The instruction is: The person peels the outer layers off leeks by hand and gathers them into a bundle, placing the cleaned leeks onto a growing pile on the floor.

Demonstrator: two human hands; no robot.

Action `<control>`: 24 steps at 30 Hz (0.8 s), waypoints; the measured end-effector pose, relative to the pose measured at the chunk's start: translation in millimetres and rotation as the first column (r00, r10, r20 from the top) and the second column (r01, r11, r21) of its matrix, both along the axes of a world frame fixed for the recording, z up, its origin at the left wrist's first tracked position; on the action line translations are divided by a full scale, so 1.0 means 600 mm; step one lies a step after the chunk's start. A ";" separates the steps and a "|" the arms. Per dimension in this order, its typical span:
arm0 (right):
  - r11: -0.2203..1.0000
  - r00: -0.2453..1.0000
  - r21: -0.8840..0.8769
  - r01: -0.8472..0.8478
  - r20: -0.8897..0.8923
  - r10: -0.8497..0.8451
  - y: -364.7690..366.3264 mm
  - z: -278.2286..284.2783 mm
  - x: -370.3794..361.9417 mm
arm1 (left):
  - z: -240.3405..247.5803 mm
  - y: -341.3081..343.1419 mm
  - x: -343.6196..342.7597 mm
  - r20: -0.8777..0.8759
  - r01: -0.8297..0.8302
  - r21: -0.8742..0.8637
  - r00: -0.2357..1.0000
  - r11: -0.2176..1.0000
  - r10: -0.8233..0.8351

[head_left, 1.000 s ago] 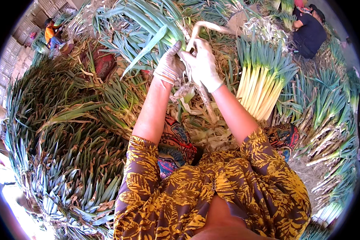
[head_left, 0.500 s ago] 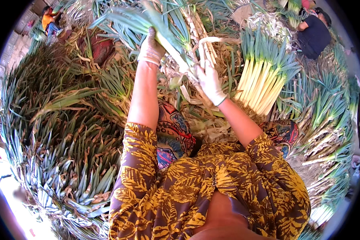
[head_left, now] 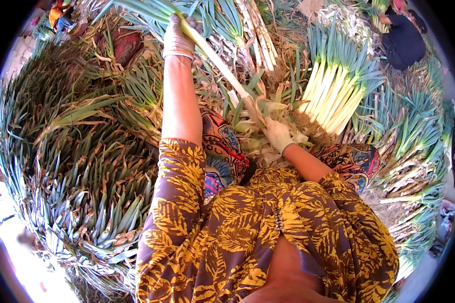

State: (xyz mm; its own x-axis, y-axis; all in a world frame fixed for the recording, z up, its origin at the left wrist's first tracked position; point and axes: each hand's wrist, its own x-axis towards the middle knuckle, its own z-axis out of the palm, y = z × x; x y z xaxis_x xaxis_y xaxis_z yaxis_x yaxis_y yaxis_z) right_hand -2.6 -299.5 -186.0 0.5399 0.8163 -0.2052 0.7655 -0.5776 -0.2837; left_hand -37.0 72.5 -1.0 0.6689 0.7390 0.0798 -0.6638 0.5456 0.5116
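Note:
A long green onion (head_left: pixel 215 58) slants across the front of me, its green leaves up at the far left and its pale shaft running down to the right. My left hand (head_left: pixel 179 38), in a whitish glove, is closed round it where the leaves begin. Close to my lap, my gloved right hand (head_left: pixel 278 135) pinches a brownish outer skin (head_left: pixel 254 108) at the lower end of the shaft. Its fingertips are partly hidden there. Just right of that hand lies a neat bunch of pale-stemmed green onions (head_left: pixel 333 86), roots toward me.
Loose unpeeled stalks (head_left: pixel 258 35) lie ahead. A large mass of upright green onions (head_left: pixel 86 166) fills the left, and more stalks (head_left: pixel 407 151) lie at the right. Peeled husks (head_left: pixel 260 146) cover the ground before me. A person in dark clothes (head_left: pixel 403 43) crouches far right; another (head_left: pixel 60 20) sits far left.
My right hand has moved down toward my lap, drawing the outer skin along the shaft. My left hand, still round the green onion, has shifted slightly up and left, and more pale shaft shows.

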 end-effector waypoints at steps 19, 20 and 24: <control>0.891 0.941 -0.337 -0.306 -0.251 0.228 -0.106 -0.090 0.025 | 0.078 0.024 -0.047 -0.036 -0.261 -0.038 0.965 0.965 0.260; 0.857 0.918 -0.370 -0.359 -0.303 0.254 -0.095 -0.073 0.038 | 0.041 0.044 -0.040 0.025 -0.117 -0.016 0.993 0.993 0.117; 0.999 0.981 -0.044 0.013 -0.193 -0.021 -0.009 0.156 0.017 | 0.007 0.073 -0.013 -0.163 -0.151 -0.092 0.977 0.984 0.134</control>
